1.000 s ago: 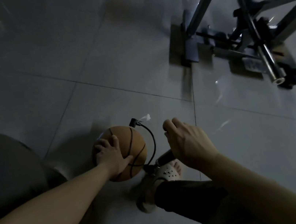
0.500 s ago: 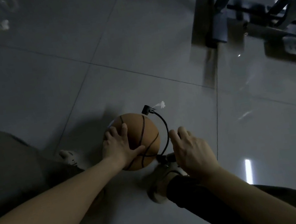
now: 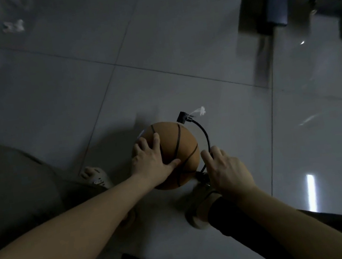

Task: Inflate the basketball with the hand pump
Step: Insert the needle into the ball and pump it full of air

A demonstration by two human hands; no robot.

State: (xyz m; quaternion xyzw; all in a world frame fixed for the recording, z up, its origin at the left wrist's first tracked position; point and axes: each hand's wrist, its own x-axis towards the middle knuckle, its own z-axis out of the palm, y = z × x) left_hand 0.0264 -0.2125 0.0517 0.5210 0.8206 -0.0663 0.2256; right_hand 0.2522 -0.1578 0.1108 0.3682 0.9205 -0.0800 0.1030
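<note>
Tiled floor (image 3: 173, 29) leaves room beyond the basketball (image 3: 182, 150), a metal frame (image 3: 269, 3) well off to its far right. Left hand (image 3: 150, 161) presses the ball's near-left side to the floor, fingers spread. Right hand (image 3: 227, 169), lower than a second ago, covers the pump (image 3: 201, 175) just right of it, grip hidden: likely a downstroke. Hose (image 3: 205, 135) arcs to the ball's far side

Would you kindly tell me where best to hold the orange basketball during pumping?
Press its near-left top from above, as the left hand does: the orange basketball sits on tiled floor and could roll, and the black hose plugs in at its far side.
</note>
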